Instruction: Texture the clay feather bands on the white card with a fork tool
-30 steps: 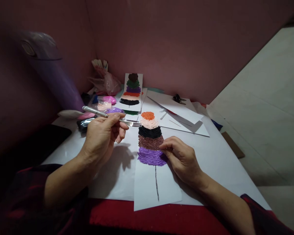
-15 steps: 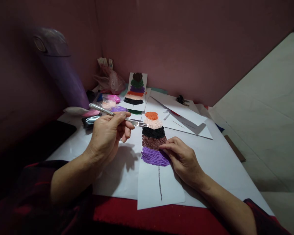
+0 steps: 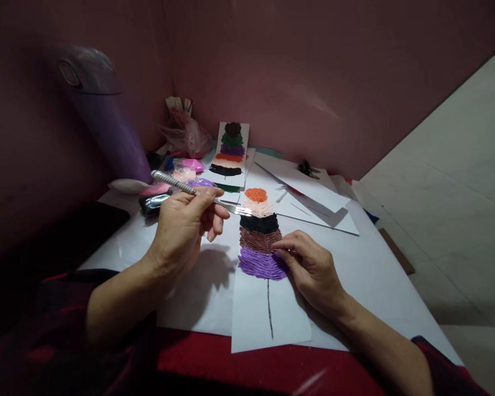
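My left hand is closed round a metal fork with a patterned handle. The fork's tines point right, over the border of the peach and black bands. Below them lies a feather-shaped clay picture on white paper, banded orange, peach, black, brown and purple. The bands have a grooved surface, and a dark drawn stem runs down beneath them. My right hand is at the picture's right edge, thumb and forefinger pinched beside the brown and purple bands. Anything between those fingertips is too small to make out.
A similar banded picture leans at the back. Bagged clay in pink and purple lies left of it, near a tall purple bottle. Loose white sheets and keys are at the back right.
My right fingertips have shifted slightly right along the brown band's edge. My left hand and the fork are almost unmoved; the whole view has shifted a little.
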Available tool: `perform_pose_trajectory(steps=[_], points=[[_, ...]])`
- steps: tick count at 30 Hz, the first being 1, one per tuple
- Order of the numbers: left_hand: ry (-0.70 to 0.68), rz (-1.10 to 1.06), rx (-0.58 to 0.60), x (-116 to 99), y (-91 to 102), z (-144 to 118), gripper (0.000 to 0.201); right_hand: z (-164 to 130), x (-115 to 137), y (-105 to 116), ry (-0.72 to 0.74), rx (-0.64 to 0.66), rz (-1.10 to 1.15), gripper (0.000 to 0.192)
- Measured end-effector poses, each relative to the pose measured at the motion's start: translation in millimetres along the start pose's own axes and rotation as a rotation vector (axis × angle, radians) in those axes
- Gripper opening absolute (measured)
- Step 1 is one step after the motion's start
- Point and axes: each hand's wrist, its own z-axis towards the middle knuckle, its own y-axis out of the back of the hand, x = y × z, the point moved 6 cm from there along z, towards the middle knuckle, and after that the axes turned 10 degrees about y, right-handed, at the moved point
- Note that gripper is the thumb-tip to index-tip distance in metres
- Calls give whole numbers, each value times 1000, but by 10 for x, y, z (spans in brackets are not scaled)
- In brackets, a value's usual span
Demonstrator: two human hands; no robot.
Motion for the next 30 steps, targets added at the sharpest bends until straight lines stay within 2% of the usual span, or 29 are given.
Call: perform_pose_trajectory(steps=[3,6,9,11,12,14,16,17,19,21,22,24,26,30], points=[[-93,115,100,-16,-114,-99,16,6,55,105,38,-127,-22,19],[-320,334,213,-19,-278,-286,14,-8,163,175,109,-207,-43,24],[-596,540,442,59,-512,-521,19,-22,330,162,192,-162,-53,27],[-696,583,610,146,-635,-624,26,-20,426,143,215,-105,-89,20],[-715,596,653,181,-673,-637,28,-15,457,143,217,-89,-128,18],[-752,643,635,208,-708,-606,30,0,490,145,233,-53,-191,14],[-809,723,542,190,-711,-563,30,8,478,148,255,-30,-210,12],[-863,756,485,164,-704,-566,31,7,444,161,241,-43,-210,11],[-1030,814,407,113,-694,-659,30,-12,336,231,160,-151,-206,11],[-1223,905,488,139,-729,-862,23,-43,221,286,74,-252,-190,9],[-1294,970,597,194,-756,-977,21,-54,176,292,50,-272,-178,8],[-1258,1126,837,343,-795,-1126,19,-56,108,268,28,-259,-138,8],[-1138,1261,983,458,-800,-1184,17,-47,66,228,23,-232,-92,7],[-978,1395,1094,554,-799,-1158,11,-44,-5,177,-11,-232,-50,5]])
